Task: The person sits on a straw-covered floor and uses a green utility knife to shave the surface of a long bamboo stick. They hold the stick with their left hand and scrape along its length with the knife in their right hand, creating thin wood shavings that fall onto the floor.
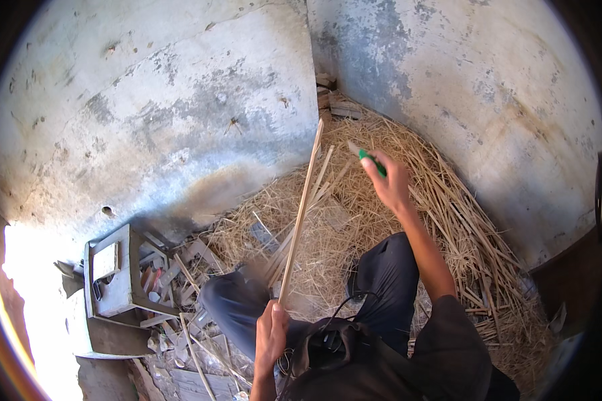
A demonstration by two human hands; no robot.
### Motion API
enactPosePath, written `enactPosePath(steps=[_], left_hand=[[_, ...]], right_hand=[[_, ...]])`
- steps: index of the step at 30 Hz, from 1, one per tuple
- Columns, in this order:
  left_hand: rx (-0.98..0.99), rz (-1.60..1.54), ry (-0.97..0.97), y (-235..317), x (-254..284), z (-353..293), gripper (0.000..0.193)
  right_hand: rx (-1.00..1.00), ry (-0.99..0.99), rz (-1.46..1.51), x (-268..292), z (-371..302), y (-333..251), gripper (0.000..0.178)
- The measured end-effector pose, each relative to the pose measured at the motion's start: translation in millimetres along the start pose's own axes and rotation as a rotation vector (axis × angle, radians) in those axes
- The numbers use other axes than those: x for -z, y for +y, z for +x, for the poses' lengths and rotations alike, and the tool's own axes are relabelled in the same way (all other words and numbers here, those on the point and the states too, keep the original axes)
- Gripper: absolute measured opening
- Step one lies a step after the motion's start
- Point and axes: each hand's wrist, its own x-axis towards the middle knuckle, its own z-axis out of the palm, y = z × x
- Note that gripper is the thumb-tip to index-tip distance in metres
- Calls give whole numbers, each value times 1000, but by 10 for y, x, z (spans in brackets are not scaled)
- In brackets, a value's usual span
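Observation:
In my left hand [271, 331], low in front of me, the fingers are closed round the lower end of a long split wooden strip [302, 207]. The strip slants up and away, its far tip near the wall corner. My right hand [389, 179] is raised on the far right side, gripping the green handle of a knife [372, 162]. Its pale blade points up and left, apart from the strip. Straw-like shavings [354, 220] cover the floor beneath both hands.
A pile of thin strips [468, 240] lies along the right wall. At the left stands a worn wooden stool-like frame [117, 294] with scraps around it. My bent knees [237, 304] flank the work area. Peeling walls [180, 100] meet in a corner ahead.

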Motion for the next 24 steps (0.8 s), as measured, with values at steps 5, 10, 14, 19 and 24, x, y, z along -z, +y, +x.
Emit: enactPosePath(steps=[5,10,14,19,24], left_hand=[[-108,42,71,225,-151,137,38],[-141,21,37,408,-265,189,31],[-189,66,41,416,-292,210,28],[-244,135,71,554,-318,174,26],[-240,133,46,593,-286,168,26]], right_hand=[[257,-54,212,-218,-602,-686,38],[345,-166,177,-259,-987,-1043,33],[363,-165,196,-251,-990,-1110,33],[397,-143,162,-234,-978,-1081,34],[435,-132,125,-163,-925,-1074,38]])
